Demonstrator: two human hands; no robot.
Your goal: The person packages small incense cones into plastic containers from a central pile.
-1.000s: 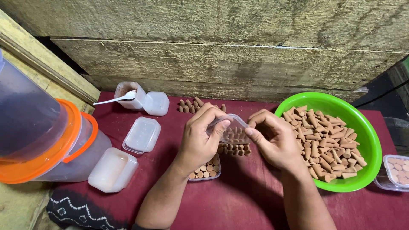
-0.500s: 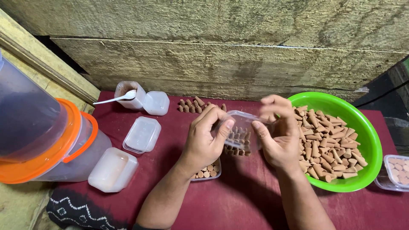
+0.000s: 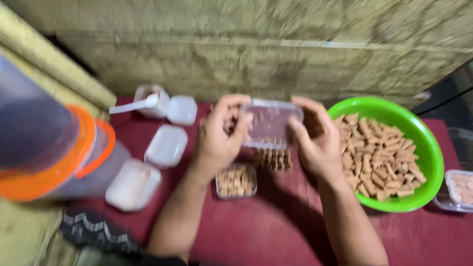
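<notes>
Clear plastic box (image 3: 270, 123) between left hand (image 3: 219, 140), right hand (image 3: 315, 143).

One camera on the head, looking down at a red table.

The head view is the only view, so no other view shares the scene. It looks down and forward from above the person's arms, close to the table (image 3: 256, 231). The wall (image 3: 276, 44) fills the top at 12 o'clock. The left hand (image 3: 219, 140) and right hand (image 3: 318, 143) sit near the middle. A green bowl (image 3: 423, 148) is at 3 o'clock and an orange-lidded jar (image 3: 49, 148) at 9 o'clock. The picture is blurry.
</notes>
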